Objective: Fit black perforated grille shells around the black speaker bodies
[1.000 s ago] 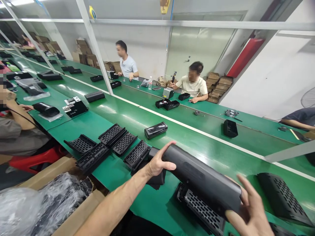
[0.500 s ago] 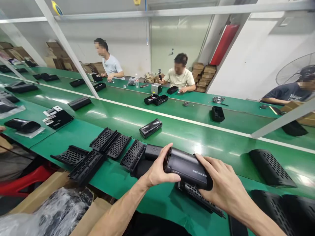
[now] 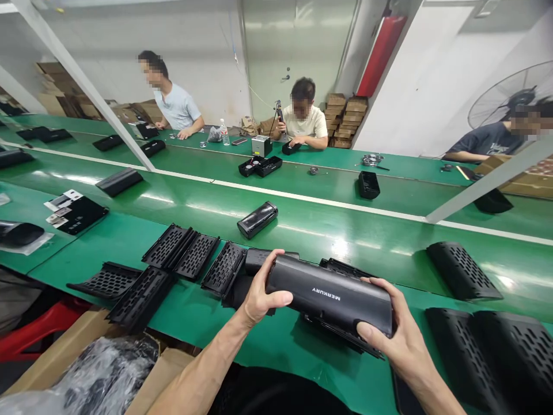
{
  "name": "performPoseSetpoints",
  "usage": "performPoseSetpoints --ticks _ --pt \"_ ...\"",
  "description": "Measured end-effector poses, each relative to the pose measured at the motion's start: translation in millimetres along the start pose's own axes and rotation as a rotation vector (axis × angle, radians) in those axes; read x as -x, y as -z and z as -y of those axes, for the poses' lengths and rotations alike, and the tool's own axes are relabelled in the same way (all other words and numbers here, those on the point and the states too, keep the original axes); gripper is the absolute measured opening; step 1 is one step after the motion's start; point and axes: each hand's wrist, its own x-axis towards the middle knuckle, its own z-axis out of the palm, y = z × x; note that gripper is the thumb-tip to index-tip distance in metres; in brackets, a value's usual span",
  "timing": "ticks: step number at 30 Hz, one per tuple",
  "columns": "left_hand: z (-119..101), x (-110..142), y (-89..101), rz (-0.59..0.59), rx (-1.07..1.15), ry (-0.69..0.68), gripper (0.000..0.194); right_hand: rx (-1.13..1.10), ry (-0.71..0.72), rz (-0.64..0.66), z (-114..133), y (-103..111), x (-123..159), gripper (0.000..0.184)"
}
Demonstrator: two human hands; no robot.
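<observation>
Between my hands is a long black speaker housing point(image 3: 330, 288) with white MERKURY lettering, upside down from where I look. My left hand point(image 3: 264, 291) grips its left end, thumb on the near side. Around its right end my right hand point(image 3: 391, 325) is closed, thumb in front and fingers behind. Below the housing a black slotted grille panel point(image 3: 345, 337) lies on the green bench, mostly hidden. Left of my left hand are several slotted grille panels point(image 3: 224, 266). A smaller glossy black housing point(image 3: 258, 219) rests farther back on the belt.
Black housings with slotted faces point(image 3: 464, 271) stand at the right. A cardboard box point(image 3: 64, 346) holding plastic-wrapped parts is at the lower left. Labelled black cards point(image 3: 78, 213) lie at the left. Slanted white posts point(image 3: 488, 178) rise from the line. Co-workers sit across the belt.
The housing has turned in my hands, bringing the lettering into full view. My right hand shifted on the housing, then settled on its right end. The view has swung rightward.
</observation>
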Motion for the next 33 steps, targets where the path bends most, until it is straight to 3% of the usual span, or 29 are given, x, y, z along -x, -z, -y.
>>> performPoseSetpoints --ticks 2,4,6,8,11,17,21,23,26,30,33 --pt "5 -2 -0.8 -0.046 -0.038 0.105 0.093 -0.061 -0.117 0.028 -2 2 -2 0.085" --pt "8 -3 1.1 -0.079 -0.142 0.282 0.080 -0.159 -0.348 0.123 -2 7 -5 0.085" --pt "6 -2 5.5 -0.038 -0.231 0.449 0.072 -0.265 -0.612 0.244 -3 13 -5 0.088" --pt "3 -1 10.2 0.042 -0.254 0.523 0.074 -0.354 -0.757 0.320 -6 17 -1 0.095" --pt "1 1 12.6 0.086 -0.203 0.571 0.082 -0.423 -0.726 0.327 -17 17 10 0.097" --pt "11 -2 2.9 0.039 -0.260 0.625 0.056 -0.307 -0.663 0.214 -33 6 25 0.081" --pt "10 -3 2.8 0.117 -0.154 0.669 0.077 -0.301 -0.745 0.226 -28 11 25 0.086" --pt "9 -4 3.6 0.175 -0.071 0.636 0.089 -0.352 -0.767 0.212 -28 16 27 0.091" --pt "12 -9 1.1 0.212 -0.046 0.544 0.089 -0.396 -0.706 0.179 -32 20 33 0.101" --pt "15 -22 -9.5 0.244 -0.081 0.485 0.085 -0.375 -0.674 0.138 -42 26 36 0.093" --pt "12 -41 -15.1 0.236 -0.108 0.442 0.091 -0.417 -0.652 0.134 -55 39 16 0.088"
